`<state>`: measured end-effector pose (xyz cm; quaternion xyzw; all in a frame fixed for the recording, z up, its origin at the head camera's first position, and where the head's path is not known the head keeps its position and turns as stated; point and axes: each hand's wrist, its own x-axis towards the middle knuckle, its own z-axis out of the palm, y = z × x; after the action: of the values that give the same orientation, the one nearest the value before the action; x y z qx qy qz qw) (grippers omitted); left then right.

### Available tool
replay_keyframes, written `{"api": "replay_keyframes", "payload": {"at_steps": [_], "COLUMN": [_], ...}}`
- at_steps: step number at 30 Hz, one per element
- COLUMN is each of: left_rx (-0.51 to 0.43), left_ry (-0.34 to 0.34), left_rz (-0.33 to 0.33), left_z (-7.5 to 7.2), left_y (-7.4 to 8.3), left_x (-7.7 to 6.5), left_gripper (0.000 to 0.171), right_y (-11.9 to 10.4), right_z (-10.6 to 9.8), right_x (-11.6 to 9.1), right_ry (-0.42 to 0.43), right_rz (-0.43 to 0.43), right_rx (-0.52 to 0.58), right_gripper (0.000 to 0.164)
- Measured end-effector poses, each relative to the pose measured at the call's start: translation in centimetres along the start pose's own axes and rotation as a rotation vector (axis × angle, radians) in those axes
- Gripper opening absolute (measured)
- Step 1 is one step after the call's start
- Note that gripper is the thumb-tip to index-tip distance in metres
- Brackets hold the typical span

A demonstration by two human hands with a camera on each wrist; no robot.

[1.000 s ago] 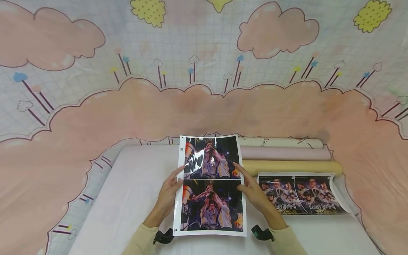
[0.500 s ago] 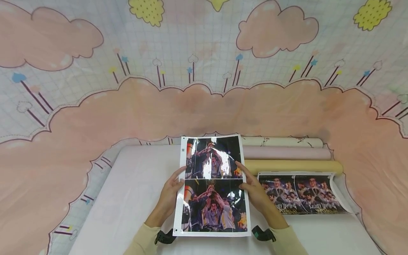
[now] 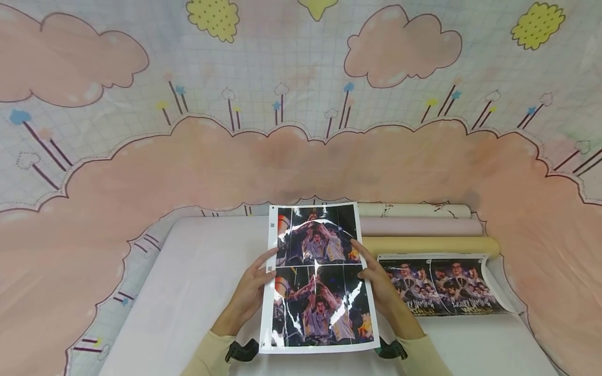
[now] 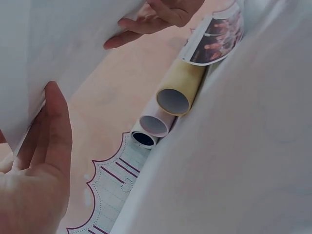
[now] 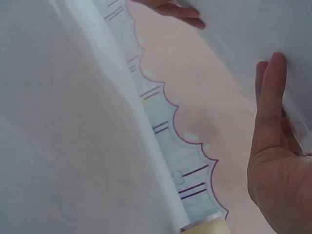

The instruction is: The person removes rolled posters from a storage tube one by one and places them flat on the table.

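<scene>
A glossy photo print (image 3: 320, 269) is held tilted up over the table, its two stacked pictures of people raising a trophy facing the head camera. My left hand (image 3: 246, 292) pinches its left edge, thumb in front. On the opposite edge, my right hand (image 3: 383, 287) pinches it the same way at about the same height. Bright glare streaks cross the print's surface. From the left wrist, the sheet's plain white back (image 4: 53, 44) shows, with my left fingers (image 4: 57, 131) behind it. The right wrist view has my right hand (image 5: 275, 161) supporting that back too.
Behind and to the right lie a yellow roll (image 3: 432, 245), a pale pink roll (image 3: 423, 226) and a white patterned roll (image 3: 423, 210). A second print (image 3: 437, 287) with curling edges leans by the yellow roll. White covering spreads over the table (image 3: 202, 271); a cloud-patterned cloth (image 3: 282, 162) hangs behind.
The print has shifted slightly right and its lower edge has come a little nearer. Glare has moved across the pictures. Both hands keep their hold.
</scene>
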<state>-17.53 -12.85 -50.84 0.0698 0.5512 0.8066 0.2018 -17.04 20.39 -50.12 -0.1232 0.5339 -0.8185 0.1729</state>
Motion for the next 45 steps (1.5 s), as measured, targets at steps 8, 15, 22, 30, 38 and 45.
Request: {"api": "replay_keyframes", "payload": {"at_steps": [8, 15, 22, 30, 38, 45], "left_rx": [-0.011, -0.036, 0.025, 0.133, 0.277, 0.366], "left_ry": [-0.029, -0.118, -0.15, -0.068, 0.128, 0.206], "left_rz": [0.002, 0.006, 0.001, -0.01, 0.015, 0.04], "left_z": [-0.1, -0.1, -0.7, -0.9, -0.6, -1.1], "left_y": [-0.1, 0.1, 0.1, 0.5, 0.6, 0.7], "left_x": [-0.1, -0.3, -0.6, -0.9, -1.0, -1.2], "left_gripper": [0.062, 0.09, 0.085, 0.082, 0.082, 0.088], "right_y": [0.1, 0.6, 0.7, 0.6, 1.1, 1.8], "right_z": [0.0, -0.4, -0.3, -0.1, 0.5, 1.5], "right_x": [0.0, 1.0, 0.5, 0.1, 0.5, 0.9], "right_ry": [-0.136, -0.18, -0.119, -0.058, -0.003, 0.17], "right_rz": [-0.038, -0.149, -0.073, 0.043, -0.016, 0.035], "right_rx": [0.155, 0.095, 0.052, -0.001, -0.113, -0.207], "right_gripper": [0.081, 0.094, 0.09, 0.081, 0.081, 0.088]}}
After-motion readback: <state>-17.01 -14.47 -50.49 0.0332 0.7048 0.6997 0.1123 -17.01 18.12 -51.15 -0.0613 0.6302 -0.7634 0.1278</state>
